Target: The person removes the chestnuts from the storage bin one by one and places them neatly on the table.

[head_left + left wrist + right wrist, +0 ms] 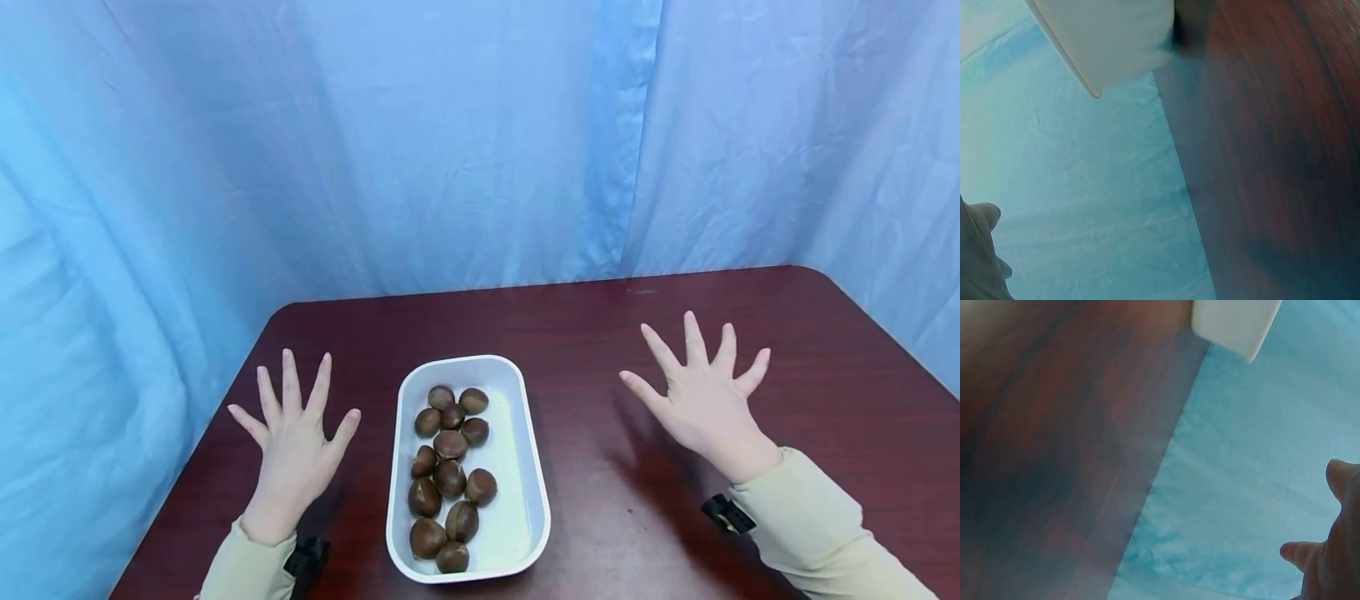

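Observation:
A white rectangular tray [517, 500] stands on the table between the two hands. Inside it lie several brown chestnuts [450, 478], gathered mostly along its left side. To the tray's left, my left hand [294, 454] has its fingers spread straight and holds nothing. My right hand [705, 404] is off to the tray's right, fingers also splayed, with nothing in it; its shadow falls on the table. Each wrist view shows only part of its own hand at the edge, plus a corner of the white tray [1110, 37] [1235, 325].
The dark red wooden table [585, 333] has rounded far corners. Light blue curtains [480, 150] hang behind it and along both sides. Beige sleeves [810, 517] cover the forearms, and a small black device [729, 514] sits at each wrist.

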Motion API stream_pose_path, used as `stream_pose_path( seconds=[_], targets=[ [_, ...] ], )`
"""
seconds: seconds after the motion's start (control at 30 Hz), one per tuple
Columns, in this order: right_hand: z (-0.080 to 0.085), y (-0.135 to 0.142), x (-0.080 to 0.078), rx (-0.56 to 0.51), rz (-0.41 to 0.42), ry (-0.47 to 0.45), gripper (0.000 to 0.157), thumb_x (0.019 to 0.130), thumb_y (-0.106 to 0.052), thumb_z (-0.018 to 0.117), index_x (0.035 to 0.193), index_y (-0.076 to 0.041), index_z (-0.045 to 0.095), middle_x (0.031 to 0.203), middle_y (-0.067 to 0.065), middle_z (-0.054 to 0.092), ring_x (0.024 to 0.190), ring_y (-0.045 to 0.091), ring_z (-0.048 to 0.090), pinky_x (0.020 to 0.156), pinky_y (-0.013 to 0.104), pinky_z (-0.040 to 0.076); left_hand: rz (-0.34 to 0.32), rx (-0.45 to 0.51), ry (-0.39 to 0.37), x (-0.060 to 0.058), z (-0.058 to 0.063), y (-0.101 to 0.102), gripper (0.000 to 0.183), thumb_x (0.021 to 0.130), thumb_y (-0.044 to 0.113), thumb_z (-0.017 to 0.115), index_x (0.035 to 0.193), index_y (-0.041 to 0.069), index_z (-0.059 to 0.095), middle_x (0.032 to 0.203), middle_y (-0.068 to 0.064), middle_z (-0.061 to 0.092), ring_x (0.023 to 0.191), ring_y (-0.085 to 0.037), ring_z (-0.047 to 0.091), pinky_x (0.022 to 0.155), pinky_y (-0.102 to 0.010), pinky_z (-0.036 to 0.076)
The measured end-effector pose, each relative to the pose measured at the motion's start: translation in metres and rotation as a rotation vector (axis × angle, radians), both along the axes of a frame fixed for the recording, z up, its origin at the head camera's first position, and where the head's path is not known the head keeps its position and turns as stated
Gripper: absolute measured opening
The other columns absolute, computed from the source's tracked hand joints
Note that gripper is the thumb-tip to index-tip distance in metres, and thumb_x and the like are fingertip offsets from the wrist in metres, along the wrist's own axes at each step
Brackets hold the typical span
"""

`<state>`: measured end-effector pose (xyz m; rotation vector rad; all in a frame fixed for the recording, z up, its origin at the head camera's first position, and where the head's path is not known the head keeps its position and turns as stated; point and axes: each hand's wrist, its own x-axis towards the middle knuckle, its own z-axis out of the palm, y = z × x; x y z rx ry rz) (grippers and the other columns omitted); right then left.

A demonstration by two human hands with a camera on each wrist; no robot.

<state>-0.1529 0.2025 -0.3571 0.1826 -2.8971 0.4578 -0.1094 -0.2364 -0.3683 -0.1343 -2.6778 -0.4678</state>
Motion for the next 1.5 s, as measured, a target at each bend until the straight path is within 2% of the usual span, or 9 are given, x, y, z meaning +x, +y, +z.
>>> stream_pose_path(
  seconds=[0.17, 0.3, 0.43, 0.6, 0.77, 0.9, 1.0, 1.23, 1.5],
  targets=[
    [0.007, -0.021, -0.005, -0.013, 0.030, 0.028, 0.074, 0.090, -0.065, 0.041, 0.149, -0.022, 0.029, 0.154, 0.028, 0.007, 0.134, 0.062, -0.003, 0.093, 0.078, -0.015, -0.037, 0.066, -0.003, -0.002, 0.003, 0.005, 0.072, 0.094, 0.047, 0.050, 0.153, 0.021, 0.017, 0.159, -0.015, -0.008, 0.141, -0.044, -0.017, 0.098, -0.072, -0.019],
    [0.013, -0.046, -0.010, -0.015, 0.075, 0.068, 0.072, 0.090, -0.063, 0.044, 0.148, -0.022, 0.032, 0.154, 0.026, 0.013, 0.135, 0.059, 0.003, 0.097, 0.076, -0.009, -0.070, 0.158, -0.042, -0.002, 0.004, 0.008, 0.074, 0.093, 0.043, 0.055, 0.153, 0.020, 0.017, 0.159, -0.018, -0.005, 0.142, -0.045, -0.012, 0.102, -0.071, -0.014],
    [0.020, -0.076, -0.015, 0.005, 0.133, 0.102, 0.071, 0.089, -0.060, 0.049, 0.147, -0.022, 0.035, 0.153, 0.025, 0.018, 0.135, 0.056, 0.011, 0.102, 0.072, 0.001, -0.071, 0.250, -0.113, -0.002, 0.004, 0.010, 0.078, 0.091, 0.039, 0.060, 0.153, 0.017, 0.017, 0.158, -0.018, 0.001, 0.143, -0.045, -0.004, 0.106, -0.071, 0.002],
    [0.032, -0.114, -0.017, -0.018, 0.216, 0.101, 0.072, 0.087, -0.059, 0.054, 0.146, -0.020, 0.037, 0.150, 0.025, 0.025, 0.130, 0.051, 0.029, 0.105, 0.064, 0.020, -0.052, 0.316, -0.189, -0.003, 0.005, 0.013, 0.083, 0.087, 0.037, 0.067, 0.152, 0.014, 0.021, 0.156, -0.021, 0.016, 0.142, -0.043, 0.012, 0.105, -0.068, 0.020],
    [0.041, -0.148, -0.019, -0.201, 0.314, -0.057, 0.073, 0.086, -0.056, 0.058, 0.146, -0.020, 0.036, 0.150, 0.020, 0.030, 0.130, 0.043, 0.038, 0.099, 0.059, 0.037, -0.103, 0.493, -0.271, -0.004, -0.001, 0.015, 0.081, 0.086, 0.030, 0.070, 0.150, 0.012, 0.025, 0.153, -0.020, 0.026, 0.139, -0.040, 0.026, 0.104, -0.062, 0.031],
    [0.042, -0.169, -0.023, -0.390, 0.350, -0.224, 0.073, 0.085, -0.053, 0.062, 0.145, -0.020, 0.037, 0.147, 0.011, 0.036, 0.130, 0.030, 0.042, 0.099, 0.050, 0.042, -0.124, 0.648, -0.376, -0.005, -0.008, 0.017, 0.077, 0.087, 0.024, 0.069, 0.150, 0.014, 0.026, 0.150, -0.019, 0.031, 0.136, -0.040, 0.033, 0.102, -0.057, 0.038],
    [0.037, -0.181, -0.027, -0.482, 0.367, -0.312, 0.071, 0.083, -0.049, 0.067, 0.142, -0.018, 0.042, 0.142, 0.008, 0.044, 0.126, 0.025, 0.047, 0.099, 0.045, 0.044, -0.122, 0.687, -0.430, -0.006, -0.013, 0.020, 0.076, 0.086, 0.023, 0.070, 0.149, 0.014, 0.028, 0.148, -0.020, 0.035, 0.134, -0.039, 0.037, 0.101, -0.054, 0.040],
    [0.018, -0.192, -0.033, -0.459, 0.385, -0.454, 0.070, 0.080, -0.047, 0.072, 0.137, -0.014, 0.048, 0.135, 0.013, 0.053, 0.121, 0.028, 0.052, 0.095, 0.044, 0.047, -0.135, 0.725, -0.495, -0.006, -0.022, 0.027, 0.075, 0.084, 0.019, 0.073, 0.147, 0.011, 0.033, 0.140, -0.022, 0.044, 0.127, -0.038, 0.047, 0.098, -0.050, 0.045],
    [-0.004, -0.190, -0.036, -0.402, 0.421, -0.461, 0.079, 0.072, -0.043, 0.080, 0.137, -0.010, 0.049, 0.136, 0.010, 0.054, 0.122, 0.027, 0.052, 0.096, 0.042, 0.047, -0.194, 0.863, -0.622, -0.008, -0.029, 0.030, 0.074, 0.086, 0.011, 0.070, 0.148, 0.010, 0.029, 0.135, -0.025, 0.046, 0.121, -0.040, 0.051, 0.084, -0.042, 0.054]
  ],
)
